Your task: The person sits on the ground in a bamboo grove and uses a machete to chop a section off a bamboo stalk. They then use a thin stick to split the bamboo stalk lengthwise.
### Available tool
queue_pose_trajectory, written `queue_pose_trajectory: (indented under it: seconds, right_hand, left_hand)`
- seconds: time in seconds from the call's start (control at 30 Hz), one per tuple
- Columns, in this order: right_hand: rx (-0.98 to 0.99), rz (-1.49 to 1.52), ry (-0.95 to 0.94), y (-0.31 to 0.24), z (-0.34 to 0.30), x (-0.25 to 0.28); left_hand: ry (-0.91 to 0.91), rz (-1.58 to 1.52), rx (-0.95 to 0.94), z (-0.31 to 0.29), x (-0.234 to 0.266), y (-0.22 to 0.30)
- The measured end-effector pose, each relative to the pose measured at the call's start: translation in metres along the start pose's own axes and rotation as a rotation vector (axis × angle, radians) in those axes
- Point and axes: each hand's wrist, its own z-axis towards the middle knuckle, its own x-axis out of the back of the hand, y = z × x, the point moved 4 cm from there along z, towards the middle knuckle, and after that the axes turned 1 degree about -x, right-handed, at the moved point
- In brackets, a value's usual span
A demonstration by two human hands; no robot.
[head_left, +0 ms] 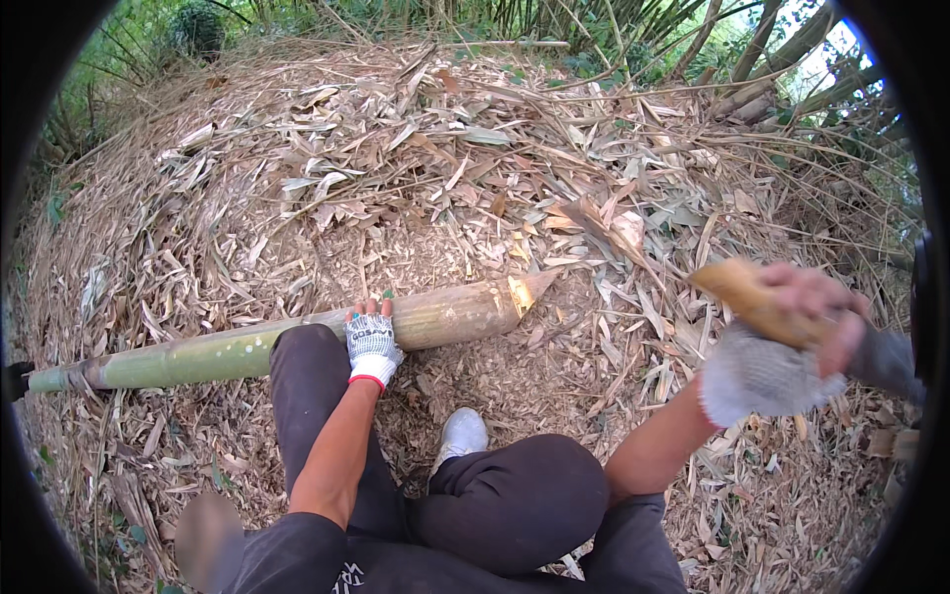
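A thick green-brown bamboo pole (445,319) lies across the ground in front of me, its right end cut to a slanted point with pale fresh wood showing. My left hand (373,342), in a fingerless white knit glove, presses on the pole near that end, fingers curved over its far side. Beside this hand, my left knee is over the pole. Off to the right, my gloved right hand (792,346) is raised and closed round the tan wooden handle (737,292) of a tool. Its grey blade-like part (891,364) is blurred at the right rim.
Dry bamboo leaves and wood chips (396,178) cover the ground. Loose brown sheaths (604,233) lie beyond the pole's cut end. Cut wood pieces (891,444) are at the right. Thick leaning stems (762,69) and green growth stand at the back.
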Motion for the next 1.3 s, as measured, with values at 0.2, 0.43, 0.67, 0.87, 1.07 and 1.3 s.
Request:
queue_pose_trajectory:
  seconds: [0.2,0.43,0.67,0.87,1.07,1.3]
  right_hand:
    - [-0.831,-1.032,1.03,0.086,-0.179,-0.054]
    - [-1.803,0.162,0.815,0.153,-0.404,-0.108]
    - [-1.116,-0.203,0.898,0.087,-0.149,-0.056]
    - [-0.04,-0.126,0.071,0.03,0.014,-0.008]
    - [-1.958,-0.871,0.247,0.135,-0.266,-0.1]
    - [-1.839,-0.933,0.135,0.145,-0.376,-0.1]
  left_hand:
    - [0.023,0.016,0.005,-0.001,-0.001,0.001]
    - [-0.032,-0.022,0.002,-0.009,0.0,0.003]
    - [0.074,0.012,0.017,-0.007,-0.003,0.004]
    - [0.064,0.058,0.0,-0.005,-0.006,0.003]
    - [-0.008,0.012,0.019,-0.006,-0.005,0.003]
    - [0.047,0.056,-0.017,-0.009,0.007,0.007]
